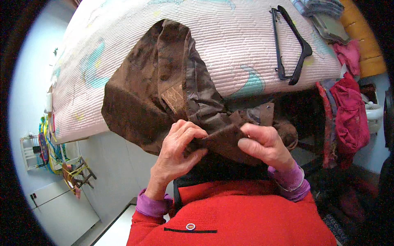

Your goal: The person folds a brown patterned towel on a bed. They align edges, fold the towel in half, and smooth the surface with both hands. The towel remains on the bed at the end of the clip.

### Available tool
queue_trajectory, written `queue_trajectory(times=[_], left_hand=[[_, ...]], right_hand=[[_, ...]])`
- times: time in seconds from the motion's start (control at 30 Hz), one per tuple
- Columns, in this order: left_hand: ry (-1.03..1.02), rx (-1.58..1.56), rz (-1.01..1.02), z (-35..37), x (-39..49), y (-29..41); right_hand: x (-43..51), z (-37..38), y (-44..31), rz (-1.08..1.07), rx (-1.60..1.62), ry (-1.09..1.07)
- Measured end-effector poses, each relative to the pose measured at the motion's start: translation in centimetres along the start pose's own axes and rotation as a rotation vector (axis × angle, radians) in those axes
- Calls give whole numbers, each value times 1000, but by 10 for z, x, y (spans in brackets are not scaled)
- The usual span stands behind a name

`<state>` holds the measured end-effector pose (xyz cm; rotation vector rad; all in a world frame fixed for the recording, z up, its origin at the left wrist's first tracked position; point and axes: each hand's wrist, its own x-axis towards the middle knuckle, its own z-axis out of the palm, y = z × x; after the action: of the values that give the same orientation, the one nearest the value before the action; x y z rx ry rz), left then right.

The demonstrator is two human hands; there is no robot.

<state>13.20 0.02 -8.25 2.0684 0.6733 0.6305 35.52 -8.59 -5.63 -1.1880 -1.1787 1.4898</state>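
Note:
A dark brown lined garment with an embroidered patch lies partly on the bed's edge and hangs towards me. My left hand pinches a folded edge of its cloth between thumb and fingers. Close by on the right, my right hand grips the same folded part with thumb and index finger. Between the hands the brown cloth is stretched. A black plastic clothes hanger rests on the bed, beyond my right hand and apart from the garment.
The bed has a quilted pale pink cover. Folded clothes are stacked at its far right corner. A red-pink garment hangs at the right. On the left, a small wooden chair stands beside the bed.

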Motion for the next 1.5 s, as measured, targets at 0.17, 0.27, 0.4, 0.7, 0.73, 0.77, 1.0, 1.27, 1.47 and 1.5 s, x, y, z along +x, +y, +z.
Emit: queue_trajectory(times=[0.17,0.27,0.4,0.7,0.73,0.77,1.0,1.27,1.47,1.5], left_hand=[[126,235,25,6,-14,-2],[152,254,-31,5,-22,-3],[144,330,18,0,-23,-1],[134,40,-90,4,-9,26],[179,43,-94,8,-8,27],[189,-55,-173,10,-8,29],[200,-606,-606,28,-13,24],[521,-878,-670,42,8,28],[702,-1126,-660,43,22,21],[741,-993,-606,48,22,21]], right_hand=[[-8,14,7,-317,-412,-148],[-10,20,10,-366,-542,-157],[-11,20,10,-343,-493,-34],[-11,26,9,-64,-121,83],[-11,26,10,-28,-131,91],[-10,27,12,8,-141,99],[-5,31,22,126,100,143],[11,49,37,-429,-827,338],[50,69,32,-805,-1066,389],[58,68,32,-681,-961,441]])
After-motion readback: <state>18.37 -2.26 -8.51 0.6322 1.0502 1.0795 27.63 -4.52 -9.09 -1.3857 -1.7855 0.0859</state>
